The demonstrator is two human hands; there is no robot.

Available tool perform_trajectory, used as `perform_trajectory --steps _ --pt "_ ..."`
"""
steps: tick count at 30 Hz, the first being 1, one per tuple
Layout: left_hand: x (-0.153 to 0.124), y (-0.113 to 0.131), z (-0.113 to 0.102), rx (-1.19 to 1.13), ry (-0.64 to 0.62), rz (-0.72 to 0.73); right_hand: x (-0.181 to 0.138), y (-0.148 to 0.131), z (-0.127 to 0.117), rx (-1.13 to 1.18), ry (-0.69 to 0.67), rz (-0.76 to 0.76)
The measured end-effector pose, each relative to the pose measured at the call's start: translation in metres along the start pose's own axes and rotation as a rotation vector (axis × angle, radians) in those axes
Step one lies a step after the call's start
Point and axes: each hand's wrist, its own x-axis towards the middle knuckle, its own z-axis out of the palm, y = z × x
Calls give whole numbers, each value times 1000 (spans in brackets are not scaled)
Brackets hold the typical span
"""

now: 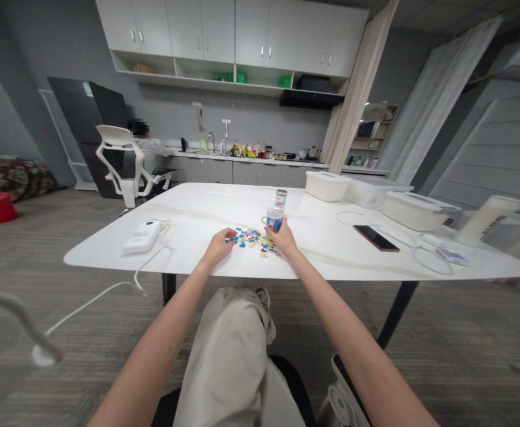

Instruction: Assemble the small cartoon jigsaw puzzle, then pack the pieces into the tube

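A scatter of small colourful puzzle pieces (253,239) lies on the white table (197,219) near its front edge. My left hand (219,243) rests at the left side of the pieces, fingers curled in a pinch on one or two of them. My right hand (283,237) is at the right side, fingers wrapped round the base of a small clear jar with a blue label (273,219). A second small jar (280,200) stands just behind it, untouched.
A white device with a cable (143,236) lies to the left. A black phone (376,238), cables and white storage boxes (328,185) sit to the right. A person sits on a white chair (121,160) by the far kitchen counter.
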Motion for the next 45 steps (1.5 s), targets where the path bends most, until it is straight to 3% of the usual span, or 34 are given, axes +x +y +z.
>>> perform_trajectory --steps 7,12,16,22,29,32,35,39,42,45 --pt "3 -3 -1 48 11 19 -6 -5 1 -72 -9 -137" --pt "17 -1 -11 -2 -133 -47 -8 -9 -2 -75 -50 -111" --pt "30 23 -16 -112 -130 -31 -8 -11 -3 -79 -51 -122" --pt "56 81 -3 -393 -7 178 -6 -8 -3 -65 -44 -240" --pt "74 110 13 -278 -160 332 -7 -7 -2 -58 -59 -268" --pt "74 106 8 -236 -120 370 -8 -8 -3 -68 -55 -262" --pt "69 89 -4 41 -16 287 -8 -9 -4 -77 -65 -245" --pt "53 51 -18 490 -211 97 -7 -8 -4 -84 -47 -224" --pt "38 25 -20 547 -286 16 -6 -7 -3 -63 -17 -192" --pt "30 12 -14 516 -228 43 -5 -5 -1 -40 11 -170"
